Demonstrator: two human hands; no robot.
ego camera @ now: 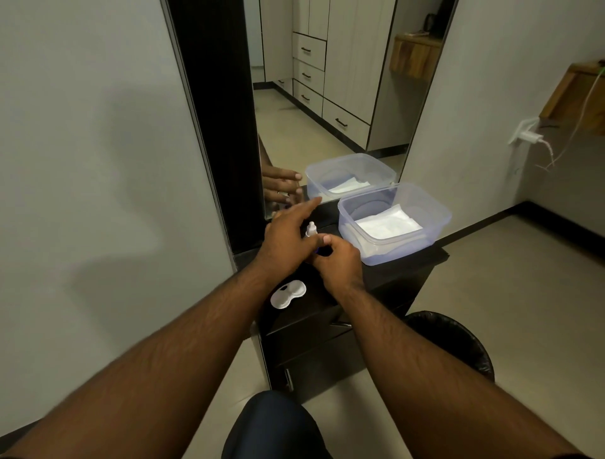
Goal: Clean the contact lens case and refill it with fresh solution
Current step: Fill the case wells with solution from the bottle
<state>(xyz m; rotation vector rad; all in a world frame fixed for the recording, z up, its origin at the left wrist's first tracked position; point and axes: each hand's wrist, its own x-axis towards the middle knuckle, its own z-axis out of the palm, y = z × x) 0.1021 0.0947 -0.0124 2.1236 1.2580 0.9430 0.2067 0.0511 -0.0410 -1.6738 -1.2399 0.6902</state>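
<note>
**A:** Where is the contact lens case (288, 295) lying just now?

**B:** It is sitting flat on the dark worktop (406, 265), near its front left edge, just under the left forearm. Both wells are facing up and no hand is touching it.

**A:** And the solution bottle (82, 0)?

**B:** Correction on that: the solution bottle (311, 231) is standing upright between the two hands, behind the case. Only its white tip and shoulder are showing, with a bit of blue lower down.

**A:** What is the right hand (337, 267) doing?

**B:** Its grip is curling closed around the lower part of the bottle, thumb and fingers wrapping it, so most of the body is being hidden.

**A:** And the left hand (288, 236)?

**B:** It is hovering just left of the bottle with fingers stretched out and relaxed, pointing toward the mirror (327, 98); its grip is holding nothing. Whether its thumb is touching the bottle, I cannot tell.

**A:** Anything else on the worktop?

**B:** A clear plastic tub (438, 219) is sitting to the right, with white tissue (386, 226) lying inside. A black-lined bin (458, 340) is standing on the floor beside the cabinet.
</note>
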